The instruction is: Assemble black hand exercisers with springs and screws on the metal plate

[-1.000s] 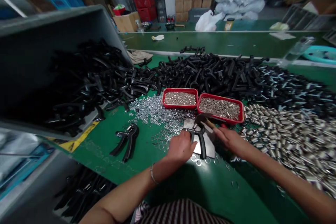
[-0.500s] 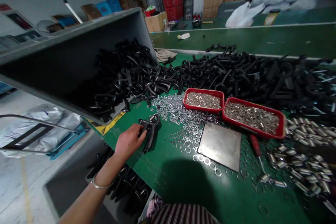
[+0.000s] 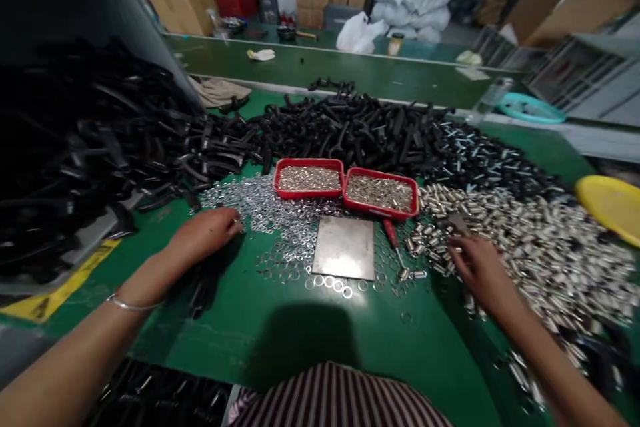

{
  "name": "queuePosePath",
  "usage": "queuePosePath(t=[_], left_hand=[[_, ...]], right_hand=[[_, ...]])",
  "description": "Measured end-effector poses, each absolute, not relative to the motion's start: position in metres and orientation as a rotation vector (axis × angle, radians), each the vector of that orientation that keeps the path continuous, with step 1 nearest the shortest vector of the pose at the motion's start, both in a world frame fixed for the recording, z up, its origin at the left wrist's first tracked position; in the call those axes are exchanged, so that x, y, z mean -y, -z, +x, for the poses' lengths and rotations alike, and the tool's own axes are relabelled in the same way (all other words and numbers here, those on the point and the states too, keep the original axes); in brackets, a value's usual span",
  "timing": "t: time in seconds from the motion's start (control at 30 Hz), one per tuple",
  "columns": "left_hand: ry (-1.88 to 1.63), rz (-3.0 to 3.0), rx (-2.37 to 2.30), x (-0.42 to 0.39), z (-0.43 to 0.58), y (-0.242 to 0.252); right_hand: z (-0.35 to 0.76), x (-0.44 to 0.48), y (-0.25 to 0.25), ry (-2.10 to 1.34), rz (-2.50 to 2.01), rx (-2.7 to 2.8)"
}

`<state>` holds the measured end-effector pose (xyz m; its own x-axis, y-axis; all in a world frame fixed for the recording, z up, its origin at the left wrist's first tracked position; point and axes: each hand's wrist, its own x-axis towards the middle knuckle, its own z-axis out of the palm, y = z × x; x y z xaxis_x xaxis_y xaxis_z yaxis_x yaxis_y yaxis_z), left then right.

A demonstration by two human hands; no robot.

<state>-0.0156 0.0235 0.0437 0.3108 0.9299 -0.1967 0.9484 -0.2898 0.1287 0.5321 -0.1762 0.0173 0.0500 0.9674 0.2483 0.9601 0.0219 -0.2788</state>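
Observation:
At the left, my left hand (image 3: 207, 235) is closed, its fingertips pinched together at the edge of the scattered small metal rings (image 3: 253, 203). Whatever those fingertips hold is too small to make out. A black handle-shaped part (image 3: 201, 292) lies on the green table below that hand, partly hidden in shadow. My right hand (image 3: 480, 270) hovers over the left side of a heap of short metal cylinders (image 3: 545, 260), thumb and forefinger apart. Just beyond its fingertips is a flat grey metal piece (image 3: 457, 223); whether they touch it, I cannot tell.
Two red trays (image 3: 345, 195) of small metal parts stand mid-table. Before them lie a square metal plate (image 3: 345, 248) and a red-handled screwdriver (image 3: 391, 233). Black parts (image 3: 350, 130) are heaped behind and spill from a grey bin (image 3: 145, 20) at left. A yellow lid (image 3: 613, 207) is at right.
The view has swung right. My left hand has let go of the black part and moved to the metal rings. My right hand has come into view over the cylinders.

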Motion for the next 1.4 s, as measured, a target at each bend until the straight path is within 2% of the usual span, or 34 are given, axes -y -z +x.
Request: queuePosePath(t=[0.1,0.33,0.47,0.57,0.67,0.77,0.87,0.97,1.1,1.4], left_hand=[[0.317,2.582,-1.516,-0.018,0.017,-0.021],[0.337,2.691,-1.505,-0.002,0.053,-0.012],[0.359,2.702,-1.567,0.002,0.059,-0.016],[0.318,2.676,-1.616,0.005,0.059,-0.017],[0.152,2.614,-1.694,0.008,0.057,-0.016],[-0.231,2.517,-1.718,0.012,0.062,-0.017],[-0.66,2.274,-1.603,0.022,0.079,-0.016],[-0.885,1.91,-1.403,0.037,0.104,-0.012],[-0.952,1.749,-1.239,0.055,0.142,-0.003],[-0.842,1.293,-0.837,0.063,0.206,0.015]], right_hand=[[0.485,0.193,-0.01,-0.414,-1.879,2.066],[0.463,0.217,0.003,-0.351,-2.021,2.01],[0.471,0.217,0.01,-0.496,-1.992,1.961],[0.47,0.22,0.01,-0.608,-1.961,1.684],[0.463,0.223,0.007,-0.665,-1.914,1.371],[0.45,0.221,0.004,-0.799,-1.743,1.162],[0.432,0.211,0.003,-1.022,-1.499,0.982],[0.412,0.193,0.001,-1.177,-1.333,0.88],[0.387,0.169,-0.004,-1.29,-1.215,0.89],[0.369,0.135,-0.002,-1.409,-1.171,0.9]])
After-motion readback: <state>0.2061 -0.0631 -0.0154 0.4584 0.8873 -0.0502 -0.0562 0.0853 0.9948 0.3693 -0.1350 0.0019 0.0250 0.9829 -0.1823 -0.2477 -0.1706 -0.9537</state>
